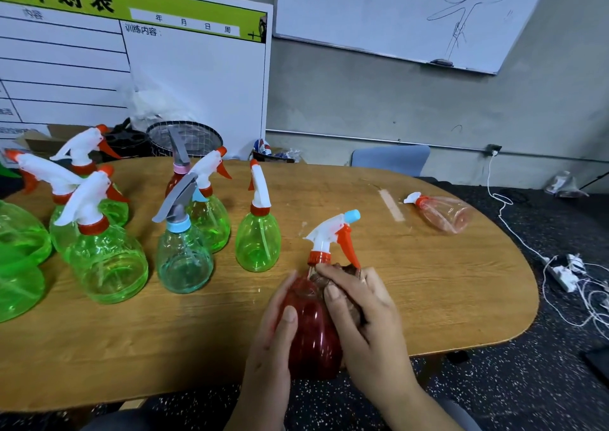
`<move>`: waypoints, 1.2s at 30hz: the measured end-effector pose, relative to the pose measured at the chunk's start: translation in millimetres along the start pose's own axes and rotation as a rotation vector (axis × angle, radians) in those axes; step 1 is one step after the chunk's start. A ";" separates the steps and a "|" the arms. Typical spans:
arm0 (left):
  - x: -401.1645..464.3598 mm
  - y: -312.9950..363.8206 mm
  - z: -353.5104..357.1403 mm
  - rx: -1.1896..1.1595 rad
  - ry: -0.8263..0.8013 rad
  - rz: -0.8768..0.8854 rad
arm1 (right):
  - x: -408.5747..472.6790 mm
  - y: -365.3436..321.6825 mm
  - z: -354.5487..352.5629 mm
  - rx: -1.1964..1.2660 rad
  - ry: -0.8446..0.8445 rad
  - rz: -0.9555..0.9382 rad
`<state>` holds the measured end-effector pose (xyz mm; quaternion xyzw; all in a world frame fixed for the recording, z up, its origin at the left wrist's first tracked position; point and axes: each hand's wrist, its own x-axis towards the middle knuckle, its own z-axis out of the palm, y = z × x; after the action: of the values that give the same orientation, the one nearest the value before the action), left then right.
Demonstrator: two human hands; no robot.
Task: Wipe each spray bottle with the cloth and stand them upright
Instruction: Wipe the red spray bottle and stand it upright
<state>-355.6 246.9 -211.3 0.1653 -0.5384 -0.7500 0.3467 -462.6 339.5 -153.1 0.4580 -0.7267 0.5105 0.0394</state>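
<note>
hands (329,325) gripping red bottle (313,331), cloth (349,312); board (194,77) reading 训练内容

- This looks like a work room or training room, not a home.
- A whiteboard (395,11) with scribbles hangs on the bare grey wall (362,100).
- A big planning board (131,61) with a green top, printed Chinese words and ruled lines leans beside it.
- A wooden table (428,282) stands on dark speckled floor (494,391).
- A power strip (563,275) and white cables lie on the floor.
</note>
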 end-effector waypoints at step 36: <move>-3.7 12.6 8.0 -0.089 -0.037 -0.049 | -9.7 7.0 -1.0 0.343 0.142 0.252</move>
<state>-353.7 252.8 -197.2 0.1487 -0.5067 -0.7844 0.3253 -462.3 346.8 -162.7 0.3264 -0.6760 0.6586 -0.0520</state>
